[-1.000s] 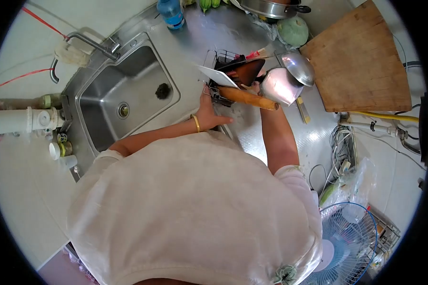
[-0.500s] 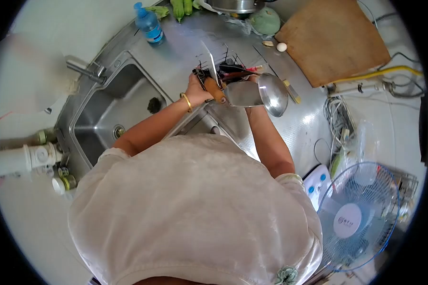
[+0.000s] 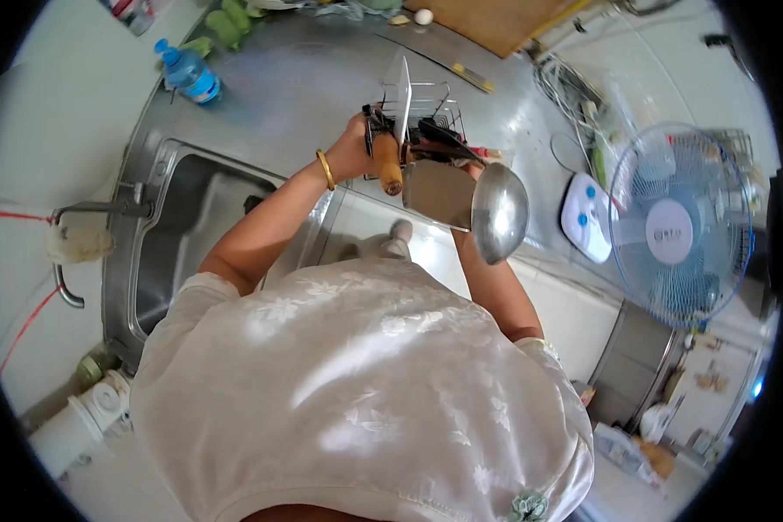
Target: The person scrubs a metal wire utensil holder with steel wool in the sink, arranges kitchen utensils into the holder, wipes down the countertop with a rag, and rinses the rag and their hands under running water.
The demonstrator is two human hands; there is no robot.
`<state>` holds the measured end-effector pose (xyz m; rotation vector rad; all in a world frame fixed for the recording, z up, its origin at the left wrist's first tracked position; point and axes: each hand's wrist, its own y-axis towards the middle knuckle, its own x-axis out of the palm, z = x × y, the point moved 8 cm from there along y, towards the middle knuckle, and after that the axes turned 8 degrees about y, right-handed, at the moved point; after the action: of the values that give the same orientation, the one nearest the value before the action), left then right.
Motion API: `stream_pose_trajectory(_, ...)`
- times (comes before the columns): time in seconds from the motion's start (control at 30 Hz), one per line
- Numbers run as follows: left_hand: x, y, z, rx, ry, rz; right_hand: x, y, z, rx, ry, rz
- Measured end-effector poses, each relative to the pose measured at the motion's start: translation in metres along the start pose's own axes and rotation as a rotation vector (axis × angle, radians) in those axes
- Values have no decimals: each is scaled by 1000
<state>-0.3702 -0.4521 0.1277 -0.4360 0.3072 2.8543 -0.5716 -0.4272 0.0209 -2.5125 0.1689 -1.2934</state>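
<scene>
Between my hands is a black wire utensil rack [image 3: 450, 111], held up in front of the counter's edge. My left hand [image 3: 350, 150], with a gold bangle at its wrist, grips the rack's left side. On the opposite side my right hand [image 3: 472, 170] is at the rack, its fingers mostly hidden behind the utensils. A knife [image 3: 403, 100] stands in the rack with its pale blade up; a wooden handle [image 3: 388, 165] sticks out towards me. A wide metal turner [image 3: 439, 193] and a shiny steel ladle [image 3: 501, 213] jut out on the right. Dark handles lie among the wires.
A steel sink [image 3: 148, 252] is at the left, with a blue bottle [image 3: 191, 74] behind it on the counter [image 3: 296, 65]. Green vegetables, an egg [image 3: 423, 16] and a wooden board [image 3: 487, 22] are at the back. A blue fan [image 3: 670, 228] stands right, beside bundled cables [image 3: 565, 87].
My view has turned to the right, and the sink and bottle have shifted in it. The rack, still between both hands, has moved from over the counter to its front edge.
</scene>
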Motion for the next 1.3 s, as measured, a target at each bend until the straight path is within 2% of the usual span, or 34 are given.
stream_pose_trajectory(0.07, 26, -9, 13, 247, 192, 38, -20, -34, -15, -42, 30, 33)
stream_pose_trajectory(0.1, 43, -10, 29, 220, 90, -74, -31, -52, -23, -65, 41, 53)
stream_pose_trajectory(0.2, 104, -20, 24, 255, 41, -199, -70, -104, -46, -146, 93, 110)
stream_pose_trajectory(0.3, 165, -32, 54, 120, -21, -382, -114, -168, -73, -230, 141, 181)
stream_pose_trajectory(0.33, 189, -37, 64, 213, 56, -394, -132, -194, -85, -267, 161, 203)
stream_pose_trajectory(0.43, 274, -64, 104, 22, -43, -642, -185, -264, -116, -385, 222, 271)
stream_pose_trajectory(0.53, 363, -93, 138, -83, 1, -902, -240, -332, -151, -491, 263, 325)
stream_pose_trajectory(0.6, 426, -108, 165, 86, 147, -1020, -276, -370, -181, -544, 282, 350)
stream_pose_trajectory(0.63, 460, -119, 180, 306, 275, -1044, -294, -394, -195, -570, 288, 354)
stream_pose_trajectory(0.67, 491, -133, 189, 508, 399, -1061, -311, -411, -209, -592, 297, 365)
stream_pose_trajectory(0.73, 542, -147, 216, 539, 208, -858, -345, -445, -244, -640, 317, 375)
stream_pose_trajectory(0.8, 593, -152, 239, 454, 144, -860, -375, -470, -279, -681, 329, 385)
stream_pose_trajectory(0.83, 615, -156, 251, 352, 178, -958, -389, -478, -295, -694, 333, 387)
stream_pose_trajectory(0.93, 682, -159, 278, 362, 137, -1063, -426, -485, -349, -718, 333, 374)
stream_pose_trajectory(1.03, 750, -151, 284, 481, 185, -1200, -457, -483, -399, -721, 325, 360)
stream_pose_trajectory(1.13, 803, -122, 289, 462, 177, -1073, -482, -479, -443, -724, 314, 355)
stream_pose_trajectory(1.17, 829, -111, 280, 449, 51, -1036, -489, -478, -456, -723, 312, 367)
stream_pose_trajectory(1.27, 869, -85, 317, 673, 38, -901, -514, -475, -512, -744, 294, 371)
stream_pose_trajectory(1.3, 883, -76, 326, 636, 69, -905, -520, -477, -530, -747, 286, 374)
